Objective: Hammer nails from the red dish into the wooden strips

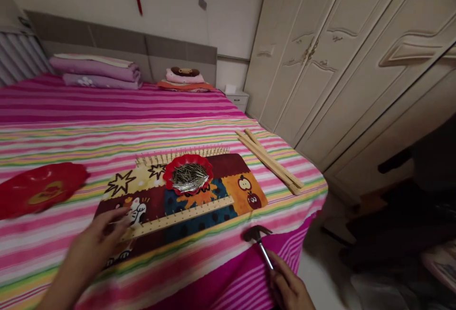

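Observation:
A claw hammer (264,253) with a dark head and a shiny shaft is gripped in my right hand (288,284), its head low over the bed's front edge. My left hand (101,234), slightly blurred, is by the left end of a wooden strip (194,211); its fingers are curled together, and what they hold is too small to make out. Nails stand in a row along much of that strip, which lies on a patterned mat (213,224). Behind it, a red scalloped bowl (167,177) holds many loose nails (190,177).
Another strip studded with upright nails (217,152) lies along the mat's far edge. Several bare wooden strips (267,158) rest at the right. A red plate (71,177) sits at the left. Folded bedding (99,68) is by the headboard, and a wardrobe (302,58) stands right.

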The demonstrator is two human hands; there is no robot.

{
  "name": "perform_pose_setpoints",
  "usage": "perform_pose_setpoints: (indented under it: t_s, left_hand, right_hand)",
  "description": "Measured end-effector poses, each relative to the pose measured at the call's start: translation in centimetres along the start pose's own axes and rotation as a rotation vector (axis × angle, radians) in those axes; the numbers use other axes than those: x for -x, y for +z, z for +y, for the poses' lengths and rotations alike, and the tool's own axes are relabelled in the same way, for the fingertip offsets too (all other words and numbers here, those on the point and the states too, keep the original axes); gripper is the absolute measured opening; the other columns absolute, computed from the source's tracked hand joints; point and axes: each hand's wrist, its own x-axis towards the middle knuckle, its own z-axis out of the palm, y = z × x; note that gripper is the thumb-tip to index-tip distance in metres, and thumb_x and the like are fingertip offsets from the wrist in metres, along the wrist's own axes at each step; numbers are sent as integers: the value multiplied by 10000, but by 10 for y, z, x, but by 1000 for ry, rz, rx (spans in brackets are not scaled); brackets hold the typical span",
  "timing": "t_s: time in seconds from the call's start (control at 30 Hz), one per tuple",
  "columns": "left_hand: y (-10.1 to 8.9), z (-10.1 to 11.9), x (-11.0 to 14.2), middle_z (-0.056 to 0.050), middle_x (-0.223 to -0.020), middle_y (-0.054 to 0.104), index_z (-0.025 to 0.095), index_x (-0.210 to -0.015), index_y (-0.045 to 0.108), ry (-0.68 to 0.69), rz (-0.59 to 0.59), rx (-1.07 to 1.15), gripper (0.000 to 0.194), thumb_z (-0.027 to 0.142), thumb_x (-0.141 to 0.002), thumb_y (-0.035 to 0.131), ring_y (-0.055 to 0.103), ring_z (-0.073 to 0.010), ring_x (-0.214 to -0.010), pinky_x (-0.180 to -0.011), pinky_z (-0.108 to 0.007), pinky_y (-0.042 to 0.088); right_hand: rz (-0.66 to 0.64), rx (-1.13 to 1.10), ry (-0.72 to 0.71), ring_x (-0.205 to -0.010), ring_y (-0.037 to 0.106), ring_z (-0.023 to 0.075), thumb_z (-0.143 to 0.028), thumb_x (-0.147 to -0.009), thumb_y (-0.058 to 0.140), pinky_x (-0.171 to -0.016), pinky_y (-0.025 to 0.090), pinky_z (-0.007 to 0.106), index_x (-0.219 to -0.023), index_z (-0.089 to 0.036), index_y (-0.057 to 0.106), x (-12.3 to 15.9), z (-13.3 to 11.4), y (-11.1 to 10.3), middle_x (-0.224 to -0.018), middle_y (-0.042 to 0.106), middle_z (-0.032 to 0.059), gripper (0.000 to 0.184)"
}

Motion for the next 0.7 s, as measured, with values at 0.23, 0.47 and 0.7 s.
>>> perform_pose_setpoints:
  t_s: [0.23, 0.47, 0.7]
  left_hand:
    - [78, 92, -31, -23, -872, 707, 240, -883, 660, 330, -154, -166, 270, 351, -709, 485, 633, -186, -819, -741, -265, 463]
    - [131, 120, -65, -72, -846, 688, 213, -749, 684, 392, -158, -465, 183, 193, -708, 507, 605, -198, -829, -726, -274, 416]
    - [131, 124, -74, -62, -764, 662, 207, -671, 653, 369, -147, -502, 186, 249, -735, 484, 593, -183, -743, -651, -262, 391]
  right_hand:
    - [88, -155, 104, -269, 338, 46, -502, -696, 599, -256, 163, 122, -1186, -186, 497, -18, 6, -8, -482, 499, -91, 592]
    - [86, -221, 152, -277, 339, 42, -517, -686, 616, -244, 150, 126, -1189, -183, 503, -19, 9, -9, -486, 495, -85, 614]
    - [107, -248, 189, -287, 342, 41, -528, -685, 615, -235, 151, 135, -1183, -186, 521, -18, 9, -15, -515, 511, -76, 611]
